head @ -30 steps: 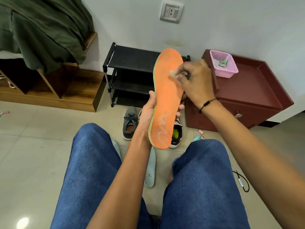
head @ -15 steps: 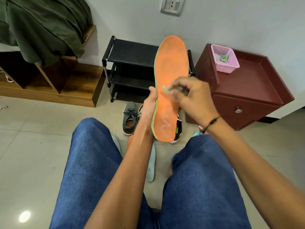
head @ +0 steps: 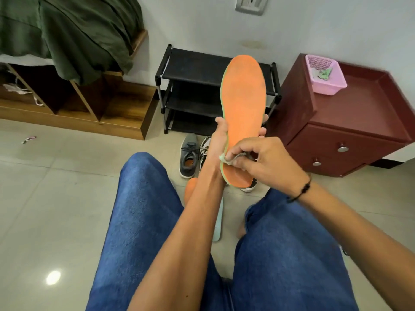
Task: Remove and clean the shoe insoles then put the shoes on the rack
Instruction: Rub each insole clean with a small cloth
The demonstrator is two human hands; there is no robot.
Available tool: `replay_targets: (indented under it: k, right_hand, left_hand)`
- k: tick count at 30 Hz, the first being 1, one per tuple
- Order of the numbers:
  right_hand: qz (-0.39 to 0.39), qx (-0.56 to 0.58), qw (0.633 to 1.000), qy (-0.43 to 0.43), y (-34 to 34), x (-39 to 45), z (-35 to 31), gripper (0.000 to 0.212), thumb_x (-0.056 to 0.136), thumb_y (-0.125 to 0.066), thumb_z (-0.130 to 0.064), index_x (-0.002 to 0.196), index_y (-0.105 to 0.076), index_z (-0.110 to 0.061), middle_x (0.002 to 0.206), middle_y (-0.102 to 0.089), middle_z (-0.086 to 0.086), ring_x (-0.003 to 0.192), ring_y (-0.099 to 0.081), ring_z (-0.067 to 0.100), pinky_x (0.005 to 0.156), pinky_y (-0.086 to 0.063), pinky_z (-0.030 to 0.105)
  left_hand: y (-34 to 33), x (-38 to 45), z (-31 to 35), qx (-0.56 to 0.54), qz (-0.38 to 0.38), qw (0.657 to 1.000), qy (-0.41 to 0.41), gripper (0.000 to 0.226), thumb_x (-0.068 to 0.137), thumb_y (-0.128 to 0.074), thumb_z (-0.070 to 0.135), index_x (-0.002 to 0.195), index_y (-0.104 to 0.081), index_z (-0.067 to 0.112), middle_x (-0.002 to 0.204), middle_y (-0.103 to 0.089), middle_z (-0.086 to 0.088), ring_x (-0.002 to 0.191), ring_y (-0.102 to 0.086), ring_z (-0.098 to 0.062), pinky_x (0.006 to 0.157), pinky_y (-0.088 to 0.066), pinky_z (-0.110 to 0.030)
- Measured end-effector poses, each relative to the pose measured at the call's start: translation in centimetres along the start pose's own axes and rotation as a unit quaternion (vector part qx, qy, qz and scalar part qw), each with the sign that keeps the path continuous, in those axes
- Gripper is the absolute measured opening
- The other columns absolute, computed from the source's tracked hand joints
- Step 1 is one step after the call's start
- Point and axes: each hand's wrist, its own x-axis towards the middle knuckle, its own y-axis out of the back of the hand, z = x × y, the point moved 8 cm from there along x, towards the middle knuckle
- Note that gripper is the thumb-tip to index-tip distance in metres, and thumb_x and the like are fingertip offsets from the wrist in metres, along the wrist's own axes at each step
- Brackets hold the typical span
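Left hand (head: 219, 140) grips flat orange foam insole (head: 243, 104) midway; light, bendy. Right hand (head: 258, 159) pinches small pale wipe (head: 225, 158), probably cloth.

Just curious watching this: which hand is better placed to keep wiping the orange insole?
The right hand, probably. It already pinches a small wipe against the heel end of the orange insole, while the left hand grips the insole around its middle, holding it upright, so it is busy.
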Motion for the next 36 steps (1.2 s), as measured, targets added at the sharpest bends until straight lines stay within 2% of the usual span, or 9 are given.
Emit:
replay_targets:
  k: [2, 5, 10, 13, 18, 21, 26, 31, 36]
  right_hand:
    - [0.02, -0.012, 1.0, 0.001, 2.2, 1.0, 0.0, 0.014, 0.076, -0.066, 0.0, 0.082, -0.073, -0.011, 0.072, -0.066, -0.008, 0.066, -0.06, 0.0, 0.069, -0.048, 0.019]
    - [0.15, -0.131, 0.979, 0.052, 6.4, 4.1, 0.0, 0.016, 0.075, -0.058, -0.003, 0.083, -0.072, -0.005, 0.08, -0.067, 0.008, 0.075, -0.062, 0.024, 0.07, -0.046, 0.027]
    - [0.138, -0.272, 0.951, 0.043, 5.3, 6.5, 1.4, 0.017, 0.081, -0.057, -0.001, 0.088, -0.072, -0.005, 0.088, -0.066, 0.016, 0.09, -0.058, 0.037, 0.075, -0.044, 0.036]
    - [0.153, -0.245, 0.955, 0.065, 3.8, 4.6, 0.9, 0.018, 0.076, -0.054, -0.004, 0.081, -0.071, -0.006, 0.08, -0.066, 0.014, 0.08, -0.061, 0.036, 0.071, -0.048, 0.038]
    - [0.178, -0.177, 0.967, 0.051, 1.9, 1.5, 0.7, 0.02, 0.072, -0.053, -0.003, 0.077, -0.072, -0.009, 0.076, -0.068, 0.008, 0.076, -0.063, 0.032, 0.08, -0.049, 0.038]
    - [0.15, -0.113, 0.981, 0.047, 1.9, 0.1, 0.6, 0.019, 0.076, -0.055, -0.003, 0.08, -0.073, -0.01, 0.08, -0.07, 0.003, 0.079, -0.065, 0.023, 0.075, -0.052, 0.038]
    - [0.006, 0.025, 0.998, -0.064, 2.0, -0.9, 1.4, 0.02, 0.08, -0.065, 0.002, 0.078, -0.072, -0.017, 0.075, -0.07, 0.001, 0.067, -0.063, 0.008, 0.069, -0.051, 0.016]
    - [0.085, 0.134, 0.979, -0.127, 3.5, 0.2, 3.7, 0.033, 0.079, -0.064, 0.005, 0.071, -0.068, -0.027, 0.07, -0.065, -0.003, 0.062, -0.061, 0.008, 0.066, -0.054, 0.027]
    - [0.205, 0.04, 0.972, -0.112, 3.7, 0.6, 3.6, 0.024, 0.08, -0.062, -0.001, 0.077, -0.071, -0.023, 0.074, -0.066, -0.007, 0.06, -0.058, 0.002, 0.07, -0.054, 0.026]
  left_hand:
    - [0.3, 0.3, 0.2, -0.008, 0.02, 1.0, -0.005, 0.079, 0.095, -0.008, 0.062, 0.119, -0.051, 0.001, 0.107, -0.065, -0.016, 0.094, -0.065, -0.023, 0.09, -0.051, -0.034]
    - [0.3, 0.6, 1.1, -0.009, 0.029, 0.999, -0.03, 0.068, 0.098, -0.011, 0.054, 0.104, -0.055, 0.001, 0.08, -0.069, -0.016, 0.065, -0.067, -0.023, 0.059, -0.057, -0.028]
    - [0.0, -0.2, 1.5, -0.017, 0.022, 0.999, -0.029, 0.05, 0.099, -0.029, 0.045, 0.1, -0.057, 0.004, 0.076, -0.07, -0.011, 0.065, -0.067, -0.019, 0.064, -0.056, -0.03]
    - [0.6, -0.1, 1.4, -0.039, 0.037, 0.998, -0.026, 0.053, 0.099, -0.027, 0.047, 0.102, -0.057, 0.004, 0.078, -0.071, -0.01, 0.069, -0.068, -0.019, 0.066, -0.056, -0.029]
    - [-0.9, -0.2, 0.5, -0.091, -0.006, 0.996, -0.008, 0.076, 0.096, -0.02, 0.058, 0.115, -0.053, -0.007, 0.105, -0.065, -0.021, 0.1, -0.062, -0.027, 0.094, -0.048, -0.035]
    - [-1.2, -0.3, -0.2, -0.089, -0.025, 0.996, 0.005, 0.077, 0.095, -0.016, 0.061, 0.108, -0.058, -0.003, 0.096, -0.068, -0.021, 0.089, -0.068, -0.025, 0.087, -0.053, -0.034]
    - [-1.1, 0.1, 0.2, -0.11, -0.033, 0.993, -0.002, 0.072, 0.093, -0.019, 0.063, 0.117, -0.051, 0.003, 0.101, -0.068, -0.014, 0.085, -0.07, -0.022, 0.079, -0.056, -0.037]
    - [-1.6, 0.2, 0.4, -0.106, -0.035, 0.994, 0.009, 0.091, 0.087, -0.013, 0.071, 0.091, -0.075, 0.005, 0.093, -0.072, -0.008, 0.083, -0.07, -0.018, 0.075, -0.056, -0.037]
    - [-1.0, 0.4, -0.2, -0.011, -0.007, 0.999, 0.03, 0.078, 0.09, -0.016, 0.068, 0.105, -0.06, 0.006, 0.088, -0.07, -0.01, 0.083, -0.068, -0.021, 0.072, -0.057, -0.032]
